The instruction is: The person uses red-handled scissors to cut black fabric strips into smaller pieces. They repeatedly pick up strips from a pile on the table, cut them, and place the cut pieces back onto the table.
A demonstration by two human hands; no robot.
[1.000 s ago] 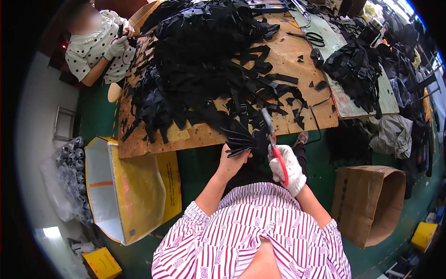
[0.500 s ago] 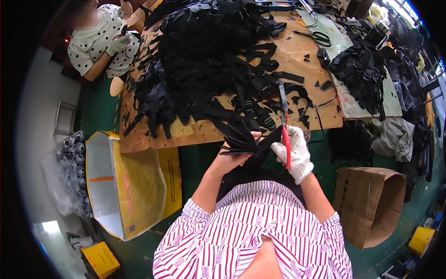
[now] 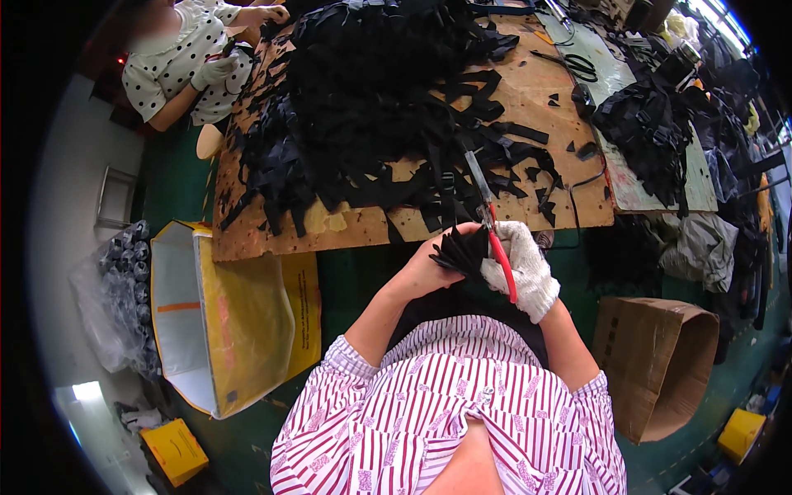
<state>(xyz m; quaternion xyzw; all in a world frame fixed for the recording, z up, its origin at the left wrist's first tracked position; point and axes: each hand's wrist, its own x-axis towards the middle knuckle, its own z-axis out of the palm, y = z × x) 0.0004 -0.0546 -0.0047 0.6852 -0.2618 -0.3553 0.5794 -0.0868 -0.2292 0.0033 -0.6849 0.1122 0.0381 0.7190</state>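
My bare left hand (image 3: 429, 266) is closed round a fanned bundle of black webbing straps (image 3: 464, 252), held just in front of the table edge. In a white knitted glove, my right hand (image 3: 525, 268) grips red-handled scissors (image 3: 500, 256). Their long grey blades point up and away, over the front of the table. The red handles lie close beside the straps, and the gloved fingers are near the bundle. Whether the blades touch a strap cannot be made out. A large heap of black straps (image 3: 363, 107), some with buckles, covers much of the wooden table (image 3: 569, 202).
Black scissors (image 3: 577, 66) and small offcuts lie right of the heap. More straps (image 3: 648, 124) cover a pale board at right. A yellow bin (image 3: 247, 322) stands left below the table, a cardboard box (image 3: 631, 363) at right. Another person (image 3: 177, 66) works at far left.
Both hands have moved closer together, the left one rightward with the straps. The scissors have tilted so their tips point further left. The other person's bare hand has come onto the table.
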